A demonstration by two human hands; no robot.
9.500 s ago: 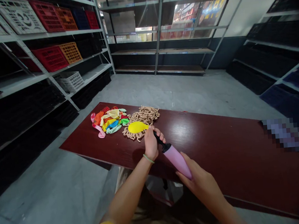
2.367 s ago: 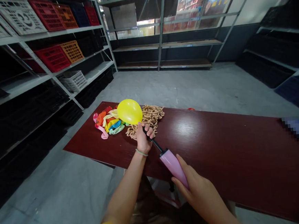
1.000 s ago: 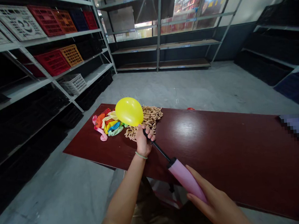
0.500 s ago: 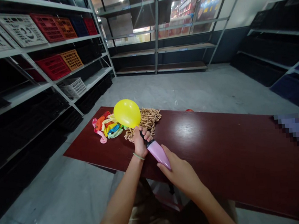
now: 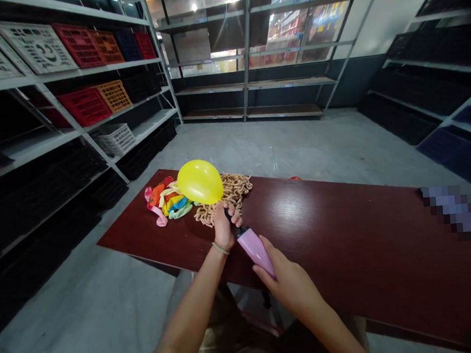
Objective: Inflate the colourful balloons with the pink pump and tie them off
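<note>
A yellow balloon (image 5: 200, 181), round and inflated, sits at the black front end of a hand balloon pump (image 5: 256, 251) with a pink body. My left hand (image 5: 224, 224) is closed around that black end, with the balloon's neck at its thumb and fingers. Its exact grip on the neck is hidden. Wrapped around the rear of the pink body is my right hand (image 5: 288, 278). Behind the balloon, limp balloons (image 5: 176, 203) in several colours lie heaped on the dark red table (image 5: 326, 245). A pile of tan, knobbly twisted pieces (image 5: 236, 190) rests beside them.
A blurred purple item (image 5: 458, 210) lies at the table's right end. Shelving with red, orange and white crates (image 5: 85, 105) stands on the left. More metal racks (image 5: 248, 83) line the back, and dark shelves stand on the right. A small red thing (image 5: 295, 178) shows past the table's far edge.
The yellow balloon looks slightly wider. Both hands and the pump have shifted a little right and down in the picture, and the view has tilted slightly. Both grips are kept.
</note>
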